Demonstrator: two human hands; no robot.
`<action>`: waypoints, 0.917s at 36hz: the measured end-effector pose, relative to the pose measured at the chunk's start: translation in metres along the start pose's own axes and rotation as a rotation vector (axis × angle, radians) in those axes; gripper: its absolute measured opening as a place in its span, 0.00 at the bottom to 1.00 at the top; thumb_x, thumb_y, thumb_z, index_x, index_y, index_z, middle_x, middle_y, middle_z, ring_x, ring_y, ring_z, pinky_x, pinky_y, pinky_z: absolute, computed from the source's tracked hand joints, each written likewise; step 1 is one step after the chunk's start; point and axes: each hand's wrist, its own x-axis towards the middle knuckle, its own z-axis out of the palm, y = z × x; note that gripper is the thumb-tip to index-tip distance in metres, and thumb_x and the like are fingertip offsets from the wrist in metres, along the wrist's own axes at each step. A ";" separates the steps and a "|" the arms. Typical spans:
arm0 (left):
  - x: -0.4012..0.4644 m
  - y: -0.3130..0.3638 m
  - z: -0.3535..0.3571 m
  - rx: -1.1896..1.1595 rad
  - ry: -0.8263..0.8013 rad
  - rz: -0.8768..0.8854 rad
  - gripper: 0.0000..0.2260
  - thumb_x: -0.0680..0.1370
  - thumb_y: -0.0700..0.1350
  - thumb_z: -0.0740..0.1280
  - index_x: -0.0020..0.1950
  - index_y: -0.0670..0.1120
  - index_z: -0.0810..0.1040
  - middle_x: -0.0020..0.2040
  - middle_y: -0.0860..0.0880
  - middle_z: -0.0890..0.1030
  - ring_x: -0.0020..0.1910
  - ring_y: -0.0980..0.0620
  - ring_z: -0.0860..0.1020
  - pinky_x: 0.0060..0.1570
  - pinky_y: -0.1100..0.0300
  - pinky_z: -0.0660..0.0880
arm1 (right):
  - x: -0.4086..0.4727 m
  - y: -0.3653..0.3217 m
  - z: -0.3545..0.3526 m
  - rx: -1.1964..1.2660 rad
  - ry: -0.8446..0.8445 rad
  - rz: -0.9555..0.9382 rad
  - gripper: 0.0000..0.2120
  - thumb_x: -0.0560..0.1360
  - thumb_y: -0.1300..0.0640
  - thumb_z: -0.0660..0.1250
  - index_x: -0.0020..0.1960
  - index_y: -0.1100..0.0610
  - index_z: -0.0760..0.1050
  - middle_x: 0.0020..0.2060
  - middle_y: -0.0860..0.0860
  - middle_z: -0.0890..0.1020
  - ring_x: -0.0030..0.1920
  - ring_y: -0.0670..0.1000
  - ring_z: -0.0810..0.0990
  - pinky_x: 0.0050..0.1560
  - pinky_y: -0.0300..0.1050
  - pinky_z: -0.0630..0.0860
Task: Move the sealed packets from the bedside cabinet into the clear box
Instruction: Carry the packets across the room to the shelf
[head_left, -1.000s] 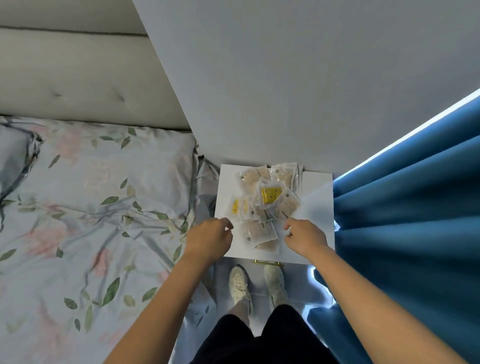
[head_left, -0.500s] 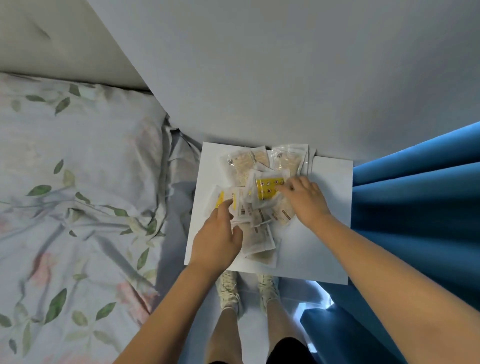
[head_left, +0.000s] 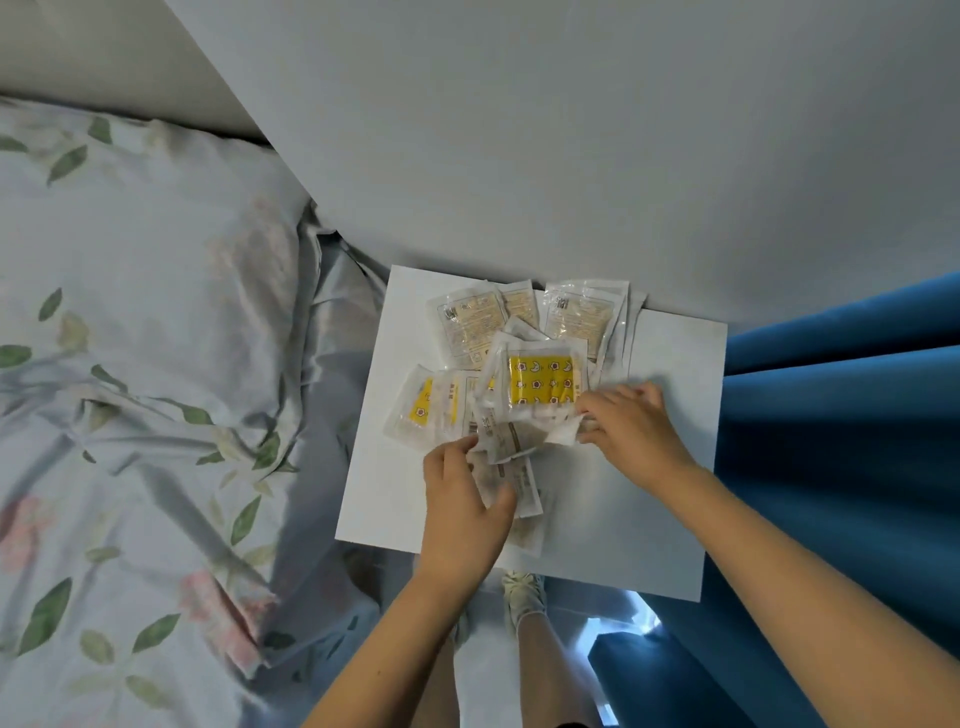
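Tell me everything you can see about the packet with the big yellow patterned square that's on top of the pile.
The yellow patterned packet is a flat, clear, glossy plastic pouch that looks sealed, with a bright yellow insert printed with small white and dark shapes. It lies on top of the pile of packets on the white bedside cabinet, tilted slightly. Its lower right edge meets the fingers of the right hand, which seem to pinch the pile there. The left hand grips lower packets, not this one.

The sealed packets (head_left: 511, 374) lie heaped on the bedside cabinet (head_left: 670, 467), toward its back edge by the wall (head_left: 519, 156). Left of the cabinet lies the bed (head_left: 145, 364); right of it hangs the curtain (head_left: 841, 441).
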 end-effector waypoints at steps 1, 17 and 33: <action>0.000 0.003 0.004 -0.050 0.022 -0.038 0.28 0.75 0.45 0.70 0.71 0.45 0.61 0.63 0.53 0.61 0.66 0.50 0.67 0.66 0.52 0.70 | -0.005 -0.004 -0.003 0.244 -0.049 0.062 0.12 0.75 0.56 0.69 0.58 0.56 0.74 0.53 0.50 0.80 0.56 0.52 0.76 0.57 0.47 0.67; 0.010 0.010 -0.012 -0.718 0.220 -0.043 0.26 0.79 0.38 0.64 0.65 0.63 0.58 0.59 0.54 0.76 0.52 0.61 0.81 0.52 0.64 0.78 | 0.016 -0.046 -0.035 0.767 0.294 0.246 0.17 0.70 0.60 0.73 0.58 0.53 0.76 0.53 0.49 0.81 0.55 0.47 0.78 0.53 0.32 0.72; 0.006 -0.014 -0.019 -0.589 0.121 -0.208 0.18 0.80 0.35 0.58 0.52 0.57 0.78 0.57 0.54 0.79 0.58 0.53 0.77 0.62 0.55 0.73 | 0.041 -0.037 0.010 -0.166 0.283 0.106 0.25 0.62 0.44 0.77 0.51 0.57 0.74 0.50 0.53 0.79 0.56 0.57 0.75 0.59 0.51 0.62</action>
